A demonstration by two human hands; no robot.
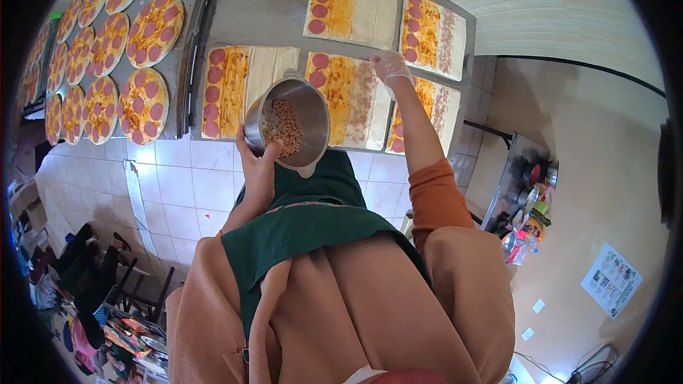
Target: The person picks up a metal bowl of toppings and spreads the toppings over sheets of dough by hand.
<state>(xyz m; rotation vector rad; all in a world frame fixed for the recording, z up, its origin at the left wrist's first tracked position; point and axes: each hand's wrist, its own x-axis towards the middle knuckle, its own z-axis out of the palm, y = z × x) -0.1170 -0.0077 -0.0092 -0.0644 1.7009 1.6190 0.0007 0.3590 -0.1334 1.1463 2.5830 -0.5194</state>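
Observation:
My left hand (260, 163) grips the rim and side of a metal pot (319, 121), its thumb over the edge. Brown crumbled meat (284, 128) lies in the tilted pot. My right hand (391, 67), in a clear plastic glove, is closed above the upper right corner of a dough sheet (373, 99); what its fingers hold is hidden. This sheet carries a row of sausage slices, a strip of orange sauce and a strip of meat crumbs. Another dough sheet (363, 7) behind it has slices and sauce, with its right part plain.
Dough sheets with meat crumbs (445, 35) lie at the right of the metal tray (256, 7); another dough sheet (220, 92) is partly behind the pot. Several round pizzas (142, 105) cover the left tray. A side table (509, 178) holds pans and packets. A chair (142, 291) stands lower left.

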